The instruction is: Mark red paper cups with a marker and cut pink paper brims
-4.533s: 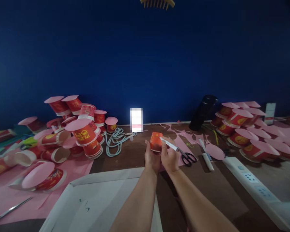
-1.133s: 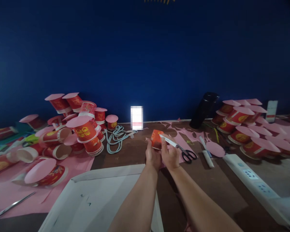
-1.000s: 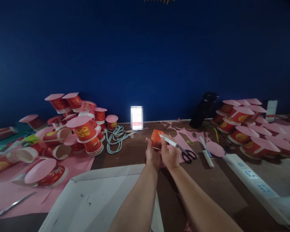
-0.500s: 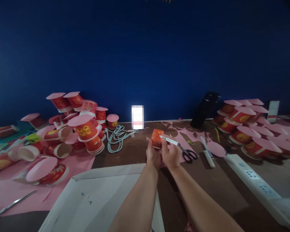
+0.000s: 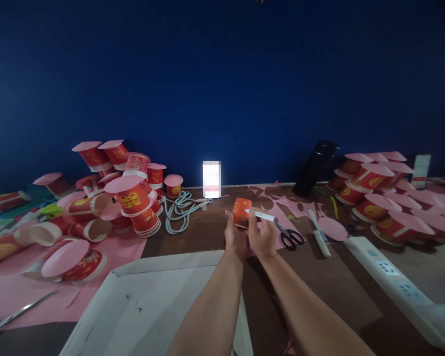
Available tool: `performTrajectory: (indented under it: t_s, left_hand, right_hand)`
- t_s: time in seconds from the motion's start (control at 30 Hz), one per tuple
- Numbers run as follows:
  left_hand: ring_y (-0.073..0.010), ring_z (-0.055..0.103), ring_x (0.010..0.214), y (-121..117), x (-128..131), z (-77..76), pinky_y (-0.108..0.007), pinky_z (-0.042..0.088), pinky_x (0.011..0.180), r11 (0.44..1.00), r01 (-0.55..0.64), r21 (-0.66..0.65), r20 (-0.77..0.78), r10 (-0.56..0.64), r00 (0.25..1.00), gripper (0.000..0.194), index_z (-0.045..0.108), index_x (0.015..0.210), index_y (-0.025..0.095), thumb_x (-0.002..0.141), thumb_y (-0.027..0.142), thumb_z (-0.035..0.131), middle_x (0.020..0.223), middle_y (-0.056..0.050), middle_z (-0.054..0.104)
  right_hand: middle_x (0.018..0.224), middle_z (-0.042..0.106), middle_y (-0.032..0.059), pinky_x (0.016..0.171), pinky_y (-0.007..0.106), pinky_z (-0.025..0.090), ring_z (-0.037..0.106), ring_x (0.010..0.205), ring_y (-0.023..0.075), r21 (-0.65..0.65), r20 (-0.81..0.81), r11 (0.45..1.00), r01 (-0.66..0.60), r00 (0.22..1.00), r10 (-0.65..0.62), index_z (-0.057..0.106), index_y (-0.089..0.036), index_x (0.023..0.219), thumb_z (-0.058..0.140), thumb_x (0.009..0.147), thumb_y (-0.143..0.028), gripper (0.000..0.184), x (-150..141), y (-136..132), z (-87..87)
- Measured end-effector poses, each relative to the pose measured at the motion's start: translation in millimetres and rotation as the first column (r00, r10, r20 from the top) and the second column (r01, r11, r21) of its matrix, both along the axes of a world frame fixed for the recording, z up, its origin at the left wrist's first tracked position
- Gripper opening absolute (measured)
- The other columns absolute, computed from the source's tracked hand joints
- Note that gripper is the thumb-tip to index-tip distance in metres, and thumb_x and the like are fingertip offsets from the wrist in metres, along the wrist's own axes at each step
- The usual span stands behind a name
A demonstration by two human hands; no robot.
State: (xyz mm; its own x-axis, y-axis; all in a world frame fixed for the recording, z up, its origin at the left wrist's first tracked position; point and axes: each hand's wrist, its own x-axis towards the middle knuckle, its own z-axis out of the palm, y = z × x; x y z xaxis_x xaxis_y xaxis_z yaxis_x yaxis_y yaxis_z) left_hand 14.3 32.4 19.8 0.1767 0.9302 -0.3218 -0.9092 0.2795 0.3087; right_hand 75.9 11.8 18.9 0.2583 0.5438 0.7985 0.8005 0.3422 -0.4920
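Cup (image 5: 241, 211), one, red, was gripped in the left hand (image 5: 236, 238); marker (image 5: 266, 216), one, was pinched in the right hand (image 5: 263, 240).

Red-orange cup (image 5: 241, 204) with yellow motifs, white pen (image 5: 265, 216), pink paper scraps (image 5: 294, 206), dark blue wall (image 5: 222, 89)

The left forearm (image 5: 211, 301) and right forearm (image 5: 304, 301), both bare, reach forward and converge. The left hand (image 5: 235, 238) curls in a grip, thumb (image 5: 229, 220) up; the right hand (image 5: 262, 238), just beside it, is bent into a pinch.
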Motion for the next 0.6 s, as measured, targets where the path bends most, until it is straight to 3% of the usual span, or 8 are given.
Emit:
performTrajectory:
  t_s: [0.43, 0.6]
  left_hand:
    - [-0.0178, 0.067, 0.076, -0.7, -0.7, 2.5, -0.030, 0.050, 0.081, 1.000, -0.006, 0.001, -0.014, 0.006, 1.000, 0.034, 0.066, 0.087, 0.014, 0.087, 0.043, 0.050, 0.083, -0.007, 0.069]
    - [-0.0172, 0.067, 0.082, 0.4, -1.3, 3.7, -0.029, 0.051, 0.081, 0.999, -0.029, -0.026, 0.002, 0.029, 1.000, 0.032, 0.065, 0.093, 0.014, 0.087, 0.042, 0.051, 0.089, -0.009, 0.069]
  right_hand:
    - [0.100, 0.070, 0.0106, 0.088, 0.037, 0.050, 0.064, 0.098, 0.0218, 0.008, -0.022, 1.000, -0.011, 1.000, 0.011, 0.065, -0.017, 0.100, 0.050, 0.090, -0.028, 0.021, -0.5, 0.0, -0.7]
    - [0.100, 0.070, 0.0098, 0.084, 0.036, 0.052, 0.065, 0.093, 0.0212, -0.006, -0.124, 1.000, -0.002, 0.992, 0.002, 0.066, -0.019, 0.102, 0.046, 0.092, -0.033, 0.026, 2.3, 0.8, -0.1]
